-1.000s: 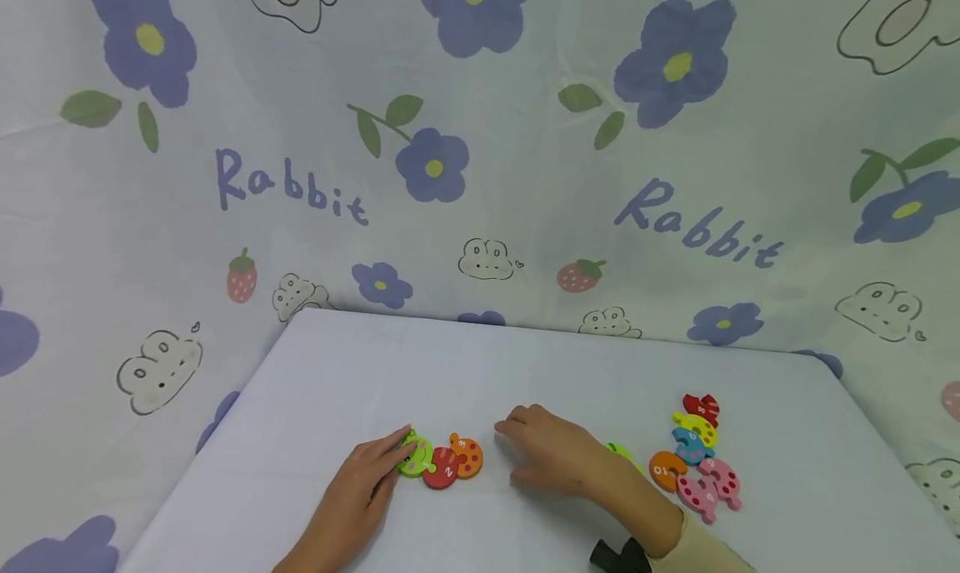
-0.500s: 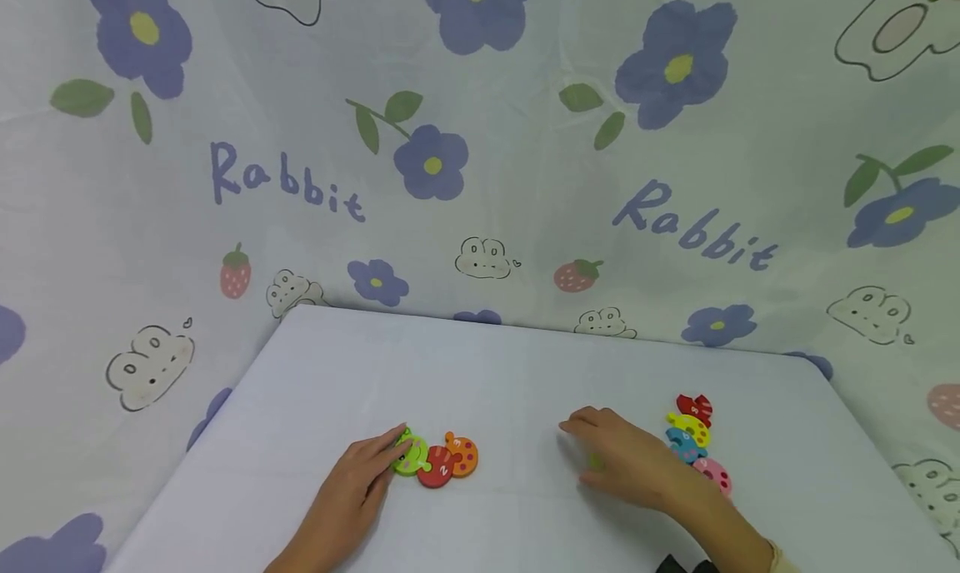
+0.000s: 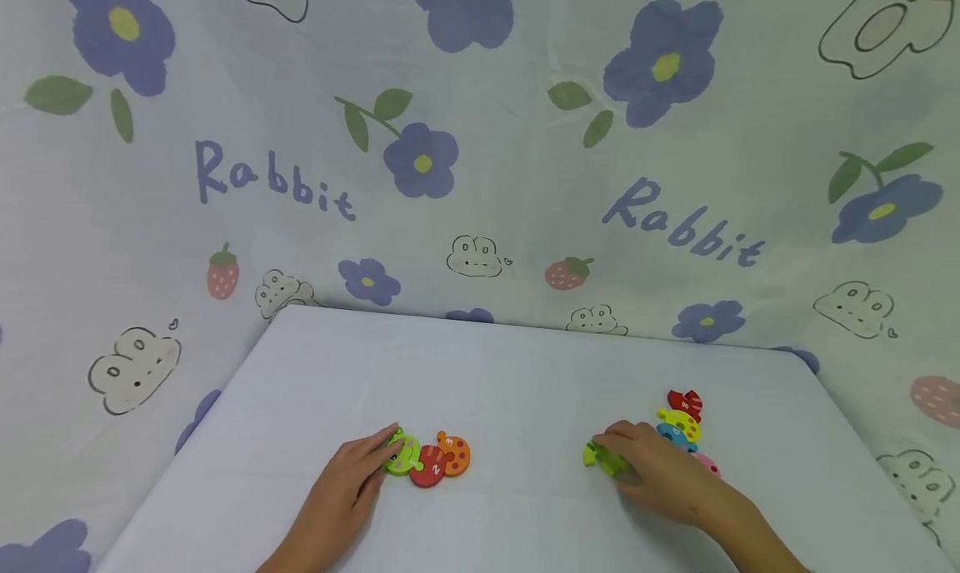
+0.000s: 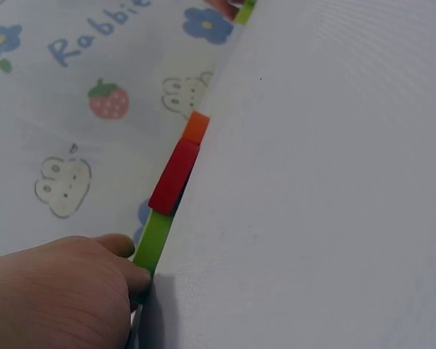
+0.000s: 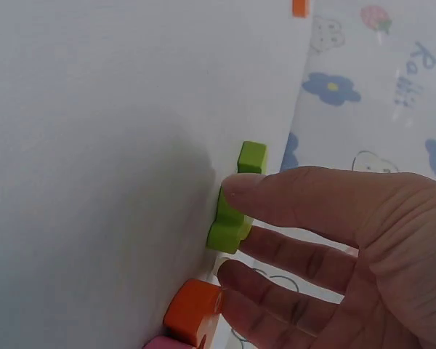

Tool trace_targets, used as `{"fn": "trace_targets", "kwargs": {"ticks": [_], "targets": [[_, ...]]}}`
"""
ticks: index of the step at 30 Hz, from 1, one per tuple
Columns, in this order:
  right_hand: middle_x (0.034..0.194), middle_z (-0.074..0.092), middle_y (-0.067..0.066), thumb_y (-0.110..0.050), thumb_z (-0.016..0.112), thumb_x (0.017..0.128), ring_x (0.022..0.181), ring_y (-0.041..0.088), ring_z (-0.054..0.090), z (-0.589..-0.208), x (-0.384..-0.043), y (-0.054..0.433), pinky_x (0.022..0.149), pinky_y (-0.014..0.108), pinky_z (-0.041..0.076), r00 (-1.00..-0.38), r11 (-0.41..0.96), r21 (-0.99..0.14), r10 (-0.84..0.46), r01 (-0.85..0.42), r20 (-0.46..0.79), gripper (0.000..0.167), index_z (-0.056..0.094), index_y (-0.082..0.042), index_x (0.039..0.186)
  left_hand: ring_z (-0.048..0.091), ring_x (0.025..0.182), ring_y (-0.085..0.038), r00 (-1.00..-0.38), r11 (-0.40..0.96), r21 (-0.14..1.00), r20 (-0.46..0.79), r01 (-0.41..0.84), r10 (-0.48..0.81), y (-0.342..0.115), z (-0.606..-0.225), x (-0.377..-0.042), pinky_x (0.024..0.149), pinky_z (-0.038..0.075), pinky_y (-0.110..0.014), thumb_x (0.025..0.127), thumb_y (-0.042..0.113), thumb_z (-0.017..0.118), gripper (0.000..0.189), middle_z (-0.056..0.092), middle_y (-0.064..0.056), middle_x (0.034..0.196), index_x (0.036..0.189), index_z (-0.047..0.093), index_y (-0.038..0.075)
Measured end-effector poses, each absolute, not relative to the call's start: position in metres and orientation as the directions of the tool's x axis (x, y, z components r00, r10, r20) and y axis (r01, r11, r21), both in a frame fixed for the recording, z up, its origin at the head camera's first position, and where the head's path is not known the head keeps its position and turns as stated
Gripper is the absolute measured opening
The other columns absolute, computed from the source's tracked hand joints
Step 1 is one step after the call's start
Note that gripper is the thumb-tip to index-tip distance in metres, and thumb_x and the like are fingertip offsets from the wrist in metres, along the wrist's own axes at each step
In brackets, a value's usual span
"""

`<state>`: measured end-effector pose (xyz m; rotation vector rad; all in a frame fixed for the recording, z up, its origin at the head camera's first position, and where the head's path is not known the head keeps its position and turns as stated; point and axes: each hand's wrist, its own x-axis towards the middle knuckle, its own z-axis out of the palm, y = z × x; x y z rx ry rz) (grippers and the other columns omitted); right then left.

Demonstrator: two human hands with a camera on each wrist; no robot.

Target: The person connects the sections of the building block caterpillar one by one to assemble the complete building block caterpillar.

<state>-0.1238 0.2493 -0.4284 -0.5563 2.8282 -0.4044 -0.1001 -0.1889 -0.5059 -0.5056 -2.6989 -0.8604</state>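
Observation:
In the head view my left hand (image 3: pixel 333 494) holds a green caterpillar-face puzzle piece (image 3: pixel 406 456) at its left side, fingertips over its top and thumb at the near edge. Joined to that piece are a red piece marked 2 (image 3: pixel 427 466) and an orange spotted piece (image 3: pixel 457 456). Farther right, my right hand (image 3: pixel 667 477) grips another green puzzle piece (image 3: pixel 600 458) from its right side. The right wrist view shows the thumb lying across this piece, with the fingers on its other side. Much of its face is covered by the hand.
Beyond the right hand lie red (image 3: pixel 685 404), yellow (image 3: pixel 682 426), blue (image 3: pixel 676 436) and pink (image 3: pixel 707 464) puzzle pieces, partly hidden. An orange piece (image 5: pixel 192 313) lies close by the right fingers. A printed cloth (image 3: pixel 480 181) hangs behind the white table (image 3: pixel 510 373).
My right hand has moved right, away from the joined pieces, and has taken hold of the green piece. The left hand has stayed at the face piece. The head view has shifted slightly.

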Motion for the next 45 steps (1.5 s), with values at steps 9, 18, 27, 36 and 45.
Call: {"fn": "trace_targets", "kwargs": {"ticks": [9, 18, 27, 36, 45], "targets": [[0.118, 0.063, -0.007, -0.012, 0.087, 0.082, 0.107, 0.018, 0.059, -0.437, -0.130, 0.252, 0.096, 0.044, 0.058, -0.910, 0.899, -0.268, -0.391, -0.347, -0.134, 0.050, 0.073, -0.015, 0.130, 0.052, 0.131, -0.012, -0.916, 0.753, 0.534, 0.322, 0.385, 0.239, -0.189, -0.507, -0.101, 0.105, 0.053, -0.045, 0.095, -0.003, 0.073, 0.051, 0.051, 0.012, 0.156, 0.141, 0.068, 0.019], [0.117, 0.063, -0.006, -0.015, 0.088, 0.081, 0.107, 0.019, 0.060, -0.439, -0.133, 0.249, 0.096, 0.045, 0.058, -0.917, 0.905, -0.267, -0.375, -0.332, -0.133, 0.048, 0.074, -0.014, 0.127, 0.053, 0.134, -0.013, -0.917, 0.755, 0.533, 0.320, 0.383, 0.239, -0.190, -0.507, -0.101, 0.106, 0.052, -0.046, 0.096, -0.002, 0.072, 0.049, 0.051, 0.011, 0.156, 0.140, 0.069, 0.019], [0.123, 0.063, -0.004, -0.016, 0.087, 0.084, 0.114, 0.021, 0.061, -0.440, -0.134, 0.244, 0.102, 0.048, 0.055, -0.919, 0.900, -0.290, -0.373, -0.324, -0.131, 0.047, 0.073, -0.012, 0.128, 0.054, 0.137, -0.018, -0.919, 0.756, 0.534, 0.312, 0.380, 0.241, -0.191, -0.507, -0.101, 0.107, 0.051, -0.049, 0.096, -0.002, 0.073, 0.049, 0.053, 0.010, 0.155, 0.140, 0.069, 0.019], [0.134, 0.066, 0.001, -0.019, 0.085, 0.087, 0.127, 0.026, 0.060, -0.437, -0.139, 0.227, 0.109, 0.051, 0.050, -0.923, 0.902, -0.311, -0.357, -0.299, -0.146, 0.052, 0.068, -0.011, 0.135, 0.057, 0.134, -0.020, -0.912, 0.764, 0.515, 0.333, 0.389, 0.241, -0.191, -0.507, -0.100, 0.105, 0.053, -0.048, 0.094, -0.003, 0.074, 0.049, 0.054, 0.010, 0.154, 0.139, 0.070, 0.018], [0.132, 0.065, 0.001, -0.012, 0.080, 0.091, 0.123, 0.022, 0.061, -0.430, -0.148, 0.199, 0.105, 0.046, 0.054, -0.864, 0.830, -0.327, -0.498, -0.452, -0.071, 0.047, 0.065, -0.009, 0.136, 0.057, 0.135, -0.019, -0.914, 0.764, 0.518, 0.333, 0.384, 0.233, -0.191, -0.510, -0.100, 0.105, 0.053, -0.048, 0.095, -0.002, 0.074, 0.049, 0.053, 0.012, 0.155, 0.138, 0.070, 0.019]]}}
